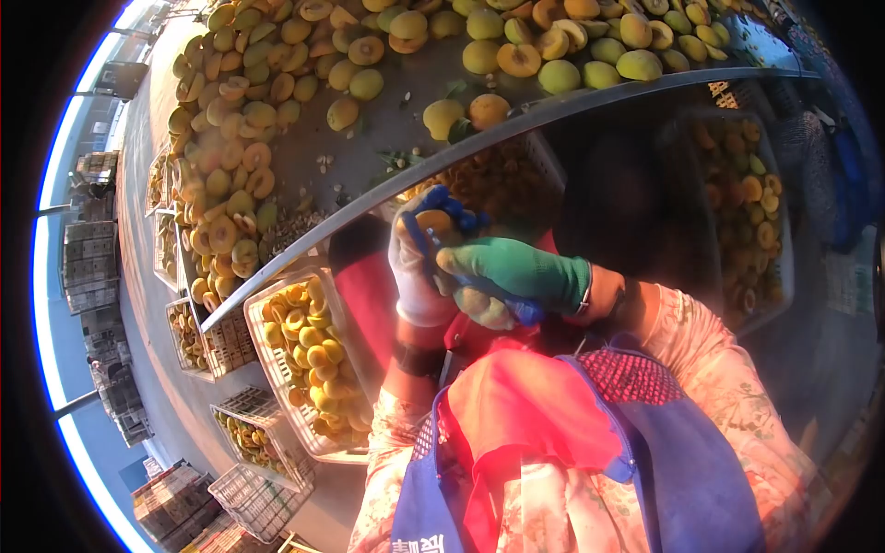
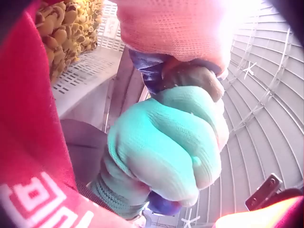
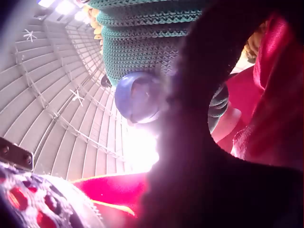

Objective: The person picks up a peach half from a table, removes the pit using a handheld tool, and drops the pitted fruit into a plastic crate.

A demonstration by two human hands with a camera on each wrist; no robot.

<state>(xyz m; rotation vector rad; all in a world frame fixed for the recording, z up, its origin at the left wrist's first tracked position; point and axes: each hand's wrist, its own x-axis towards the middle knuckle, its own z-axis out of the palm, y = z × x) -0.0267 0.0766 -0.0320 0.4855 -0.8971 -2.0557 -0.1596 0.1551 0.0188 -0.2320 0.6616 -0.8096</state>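
Observation:
My left hand (image 1: 417, 267), in a white glove with blue-coated fingers, holds an orange apricot-like fruit (image 1: 433, 221) up in front of my body. Against it works my right hand (image 1: 516, 272) in a green knitted glove, its fingers curled round a blue-handled tool. The rounded handle end (image 3: 138, 97) sticks out below the green glove in the right wrist view. Most of the tool is hidden inside the fist, so I cannot tell its kind. In the left wrist view the green knuckles meet the blue fingertips, with part of the brownish fruit (image 2: 194, 78) between the gloves.
A metal-edged table (image 1: 369, 198) beyond my hands bears heaps of whole and halved fruit, with small pits scattered on it. A white crate (image 1: 332, 444) of fruit halves stands at my left. Another crate (image 1: 784, 249) is at right, and a fruit-filled one (image 1: 553, 161) sits beneath the table edge.

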